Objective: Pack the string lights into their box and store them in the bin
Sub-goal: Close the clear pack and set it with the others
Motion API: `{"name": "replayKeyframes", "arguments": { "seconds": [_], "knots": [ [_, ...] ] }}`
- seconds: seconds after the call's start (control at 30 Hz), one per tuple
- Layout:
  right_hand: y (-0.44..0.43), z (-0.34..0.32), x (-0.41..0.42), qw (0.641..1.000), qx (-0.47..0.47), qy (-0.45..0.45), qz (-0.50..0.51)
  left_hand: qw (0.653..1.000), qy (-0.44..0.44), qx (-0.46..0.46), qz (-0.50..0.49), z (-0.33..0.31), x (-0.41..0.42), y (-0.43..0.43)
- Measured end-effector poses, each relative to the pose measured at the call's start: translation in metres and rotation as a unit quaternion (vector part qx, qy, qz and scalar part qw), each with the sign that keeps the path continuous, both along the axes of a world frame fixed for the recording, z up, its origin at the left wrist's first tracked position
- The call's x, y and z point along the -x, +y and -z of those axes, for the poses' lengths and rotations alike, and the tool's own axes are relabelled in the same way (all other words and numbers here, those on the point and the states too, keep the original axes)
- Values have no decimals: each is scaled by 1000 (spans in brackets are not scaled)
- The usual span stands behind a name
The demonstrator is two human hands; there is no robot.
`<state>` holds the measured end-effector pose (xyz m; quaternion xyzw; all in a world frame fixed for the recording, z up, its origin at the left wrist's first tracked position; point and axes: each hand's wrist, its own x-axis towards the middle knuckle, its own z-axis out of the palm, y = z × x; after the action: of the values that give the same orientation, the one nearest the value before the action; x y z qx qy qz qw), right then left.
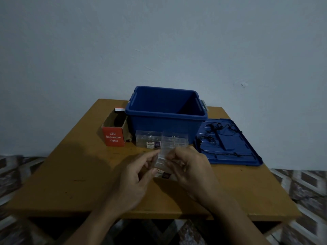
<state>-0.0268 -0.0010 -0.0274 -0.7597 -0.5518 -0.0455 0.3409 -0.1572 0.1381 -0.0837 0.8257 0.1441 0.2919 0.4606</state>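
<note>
Both my hands hold a clear plastic box (172,144) above the table's middle. My left hand (136,175) pinches its left edge and my right hand (191,167) grips its right side. A second clear box (147,141) with a label lies just behind, against the blue bin (166,119). The bin stands open and looks empty. Black string lights (217,133) lie tangled on the blue lid (235,152) to the right. A red "LED Decorative Lights" carton (114,133) stands open left of the bin.
The wooden table (79,174) stands against a pale wall. A patterned floor shows at both sides. The bin has grey latches on its ends.
</note>
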Motion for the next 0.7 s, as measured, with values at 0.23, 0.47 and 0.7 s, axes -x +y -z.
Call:
{"name": "replayKeyframes", "arguments": {
  "seconds": [0.23,0.47,0.7],
  "knots": [
    [-4,14,1,999,20,-40,-13,1000,27,-4,3,-5,2,-1],
    [-6,33,0,986,32,-152,58,998,48,-30,14,-3,1,0],
    [-14,29,-1,987,24,-150,49,997,14,-69,18,-8,1,-5]
  ]
}}
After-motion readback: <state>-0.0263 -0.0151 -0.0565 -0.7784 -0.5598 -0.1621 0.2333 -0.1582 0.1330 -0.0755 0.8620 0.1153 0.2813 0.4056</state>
